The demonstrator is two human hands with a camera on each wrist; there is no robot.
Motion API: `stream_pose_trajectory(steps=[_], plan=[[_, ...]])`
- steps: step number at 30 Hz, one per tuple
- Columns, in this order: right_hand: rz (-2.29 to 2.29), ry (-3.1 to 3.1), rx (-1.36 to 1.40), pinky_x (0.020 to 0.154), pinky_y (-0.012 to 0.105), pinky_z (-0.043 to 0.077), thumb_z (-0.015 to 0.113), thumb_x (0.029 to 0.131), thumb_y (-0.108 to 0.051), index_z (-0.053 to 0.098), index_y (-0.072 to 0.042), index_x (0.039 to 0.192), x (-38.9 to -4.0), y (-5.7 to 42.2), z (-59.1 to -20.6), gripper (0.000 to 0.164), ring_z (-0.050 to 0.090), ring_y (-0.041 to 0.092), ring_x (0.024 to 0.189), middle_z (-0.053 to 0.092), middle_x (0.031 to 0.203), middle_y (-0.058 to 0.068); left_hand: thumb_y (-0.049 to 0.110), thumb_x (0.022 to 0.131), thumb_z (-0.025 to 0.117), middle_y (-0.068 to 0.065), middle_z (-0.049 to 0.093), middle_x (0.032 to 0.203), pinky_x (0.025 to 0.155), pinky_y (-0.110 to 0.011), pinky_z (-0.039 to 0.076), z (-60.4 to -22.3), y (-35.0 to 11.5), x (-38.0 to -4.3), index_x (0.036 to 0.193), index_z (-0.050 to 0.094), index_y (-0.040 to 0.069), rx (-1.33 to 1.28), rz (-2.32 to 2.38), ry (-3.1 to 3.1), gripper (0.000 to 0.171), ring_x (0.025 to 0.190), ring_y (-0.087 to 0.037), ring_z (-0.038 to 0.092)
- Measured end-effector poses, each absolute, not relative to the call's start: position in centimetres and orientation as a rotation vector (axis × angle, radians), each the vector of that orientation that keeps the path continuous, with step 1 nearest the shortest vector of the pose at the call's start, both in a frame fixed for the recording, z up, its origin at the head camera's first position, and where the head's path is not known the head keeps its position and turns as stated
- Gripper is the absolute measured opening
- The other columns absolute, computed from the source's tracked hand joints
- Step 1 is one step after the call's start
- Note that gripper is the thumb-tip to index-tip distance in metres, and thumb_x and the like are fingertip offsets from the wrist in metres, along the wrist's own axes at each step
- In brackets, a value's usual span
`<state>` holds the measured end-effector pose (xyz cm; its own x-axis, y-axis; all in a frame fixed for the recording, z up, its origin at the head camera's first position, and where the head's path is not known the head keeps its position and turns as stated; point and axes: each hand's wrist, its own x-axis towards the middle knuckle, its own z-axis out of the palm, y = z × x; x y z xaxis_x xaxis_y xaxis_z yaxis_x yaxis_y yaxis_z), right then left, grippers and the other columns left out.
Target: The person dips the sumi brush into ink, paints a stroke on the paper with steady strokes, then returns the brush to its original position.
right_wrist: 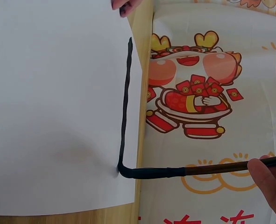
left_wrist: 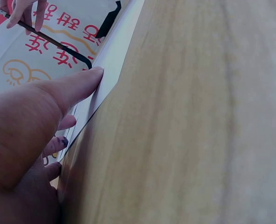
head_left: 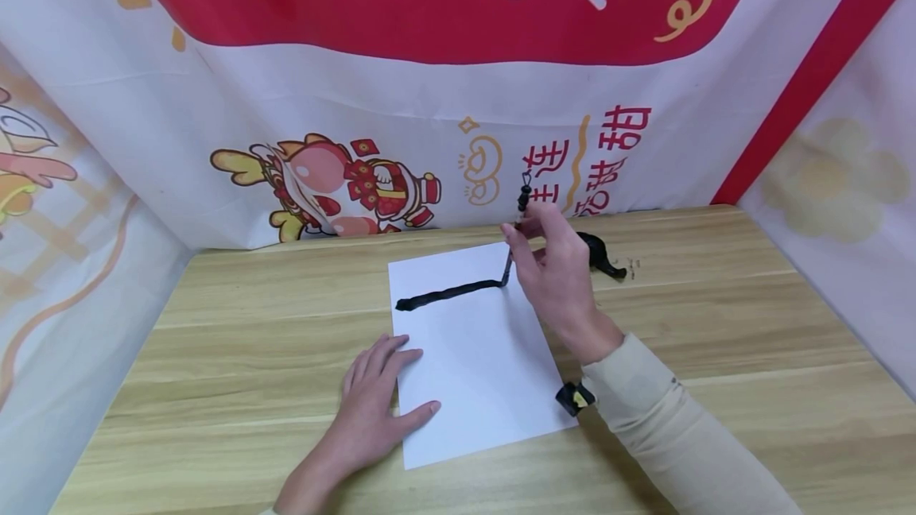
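Observation:
My right hand (head_left: 560,280) pinches a dark-handled calligraphy brush (right_wrist: 217,168) between thumb and fingers. Its black, wet tip bends against a white sheet of paper (head_left: 479,372). A thick black ink stroke (head_left: 451,293) runs across the sheet's upper part, from near the left edge to the brush tip. On the paper's left edge rests my left hand (head_left: 375,404), fingers spread, thumb lying on the sheet. Dark smudges mark some of its fingertips (left_wrist: 63,141) in the left wrist view.
A black, curved object (head_left: 601,255) lies beyond my right hand, with dark marks beside it on the wooden table (head_left: 250,356). A printed cloth (head_left: 343,110) with cartoon figures and red lettering hangs along the table's back edge. More cloth hangs at both sides.

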<state>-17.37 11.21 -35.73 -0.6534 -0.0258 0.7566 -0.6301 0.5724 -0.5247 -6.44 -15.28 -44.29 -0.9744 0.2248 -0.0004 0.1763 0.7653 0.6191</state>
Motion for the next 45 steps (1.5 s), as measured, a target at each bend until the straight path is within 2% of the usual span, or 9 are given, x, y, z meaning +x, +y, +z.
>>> stream_pose_trajectory(steps=[22, 27, 37, 45], plan=[[1.067, -2.099, 0.522, 0.061, 0.033, 0.063, 0.071, 0.105, -0.013, 0.058, -0.005, 0.124, -17.4, 11.6, -35.7, 0.024, 0.077, 0.027, 0.093, 0.074, 0.104, 0.014, 0.048, 0.09, 0.084, -0.013, 0.041, 0.17, 0.126, -0.075, 0.015, -44.6, -15.4, -6.2, 0.148, 0.06, 0.016, 0.363, 1.033, 2.914, 0.071, 0.16, -0.044, 0.029], [1.063, -2.091, 0.525, 0.06, 0.034, 0.063, 0.071, 0.104, -0.013, 0.058, -0.004, 0.123, -17.5, 11.6, -35.7, 0.025, 0.077, 0.026, 0.093, 0.074, 0.105, 0.014, 0.049, 0.089, 0.084, -0.015, 0.044, 0.166, 0.122, -0.077, 0.019, -45.2, -15.5, -6.2, 0.146, 0.061, 0.016, 0.417, 1.052, 2.961, 0.07, 0.156, -0.046, 0.032], [1.046, -2.085, 0.535, 0.058, 0.035, 0.063, 0.072, 0.104, -0.011, 0.059, -0.003, 0.123, -17.5, 11.7, -35.4, 0.024, 0.078, 0.027, 0.092, 0.076, 0.106, 0.015, 0.048, 0.089, 0.084, -0.015, 0.043, 0.167, 0.123, -0.076, 0.018, -45.0, -15.5, -6.2, 0.147, 0.061, 0.015, 0.414, 1.048, 2.953, 0.07, 0.157, -0.046, 0.031], [1.048, -2.116, 0.559, 0.061, 0.03, 0.062, 0.072, 0.103, -0.01, 0.061, -0.003, 0.124, -17.5, 11.7, -35.2, 0.024, 0.077, 0.026, 0.093, 0.075, 0.107, 0.016, 0.049, 0.09, 0.084, -0.013, 0.04, 0.17, 0.127, -0.075, 0.015, -44.6, -15.4, -6.3, 0.149, 0.059, 0.017, 0.366, 1.019, 2.911, 0.071, 0.161, -0.044, 0.027]])
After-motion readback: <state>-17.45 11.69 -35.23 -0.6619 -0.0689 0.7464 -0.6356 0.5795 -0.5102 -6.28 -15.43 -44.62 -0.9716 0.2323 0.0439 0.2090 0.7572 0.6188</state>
